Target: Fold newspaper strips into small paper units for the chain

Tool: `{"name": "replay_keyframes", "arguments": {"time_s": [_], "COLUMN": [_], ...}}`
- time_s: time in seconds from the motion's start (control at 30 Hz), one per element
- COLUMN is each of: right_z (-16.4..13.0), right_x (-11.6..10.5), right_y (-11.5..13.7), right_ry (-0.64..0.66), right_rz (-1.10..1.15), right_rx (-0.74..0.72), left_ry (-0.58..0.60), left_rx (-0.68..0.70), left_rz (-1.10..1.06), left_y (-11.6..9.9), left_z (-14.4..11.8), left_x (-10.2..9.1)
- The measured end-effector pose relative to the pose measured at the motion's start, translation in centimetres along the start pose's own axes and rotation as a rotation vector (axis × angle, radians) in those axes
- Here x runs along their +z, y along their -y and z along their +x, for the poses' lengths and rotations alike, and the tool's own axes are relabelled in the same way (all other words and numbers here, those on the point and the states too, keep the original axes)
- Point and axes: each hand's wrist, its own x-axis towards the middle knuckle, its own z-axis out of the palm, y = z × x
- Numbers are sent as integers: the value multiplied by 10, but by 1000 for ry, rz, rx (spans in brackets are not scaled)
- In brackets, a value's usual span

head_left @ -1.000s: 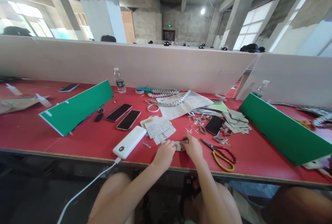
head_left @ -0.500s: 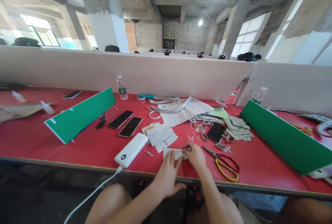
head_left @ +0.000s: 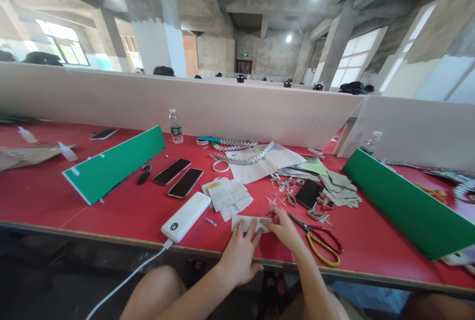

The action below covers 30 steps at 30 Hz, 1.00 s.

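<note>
Left hand (head_left: 239, 255) presses paper strip (head_left: 262, 223), right hand (head_left: 285, 227) apparently touching it

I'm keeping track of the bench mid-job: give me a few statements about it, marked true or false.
1. The left hand has its fingers on a paper strip. True.
2. The right hand grips the scissors. False: it is at the strip's right end; the scissors lie on the table.
3. A clear bottle stands upright near the white partition. True.
4. The power bank has nothing plugged in. False: a white cable is.
5. The scissors have one red and one yellow handle. True.
</note>
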Motion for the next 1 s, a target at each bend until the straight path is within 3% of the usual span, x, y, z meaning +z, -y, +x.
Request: {"name": "replay_keyframes", "arguments": {"time_s": [0.23, 0.5, 0.77, 1.0], "right_z": [-8, -9, -8, -6], "right_x": [2, 1, 7, -12], "right_y": [1, 8, 18, 10], "right_ry": [140, 184, 144, 219], "right_rz": [-138, -199, -307, -337], "right_rx": [47, 96, 159, 262], "left_ry": [-5, -22, -22, -28], "left_rx": [5, 20, 29, 27], "left_rz": [-13, -29, -35, -36], "left_y": [-4, -1, 0, 2], "left_z": [-2, -3, -2, -1], "left_x": [-6, -1, 2, 4]}}
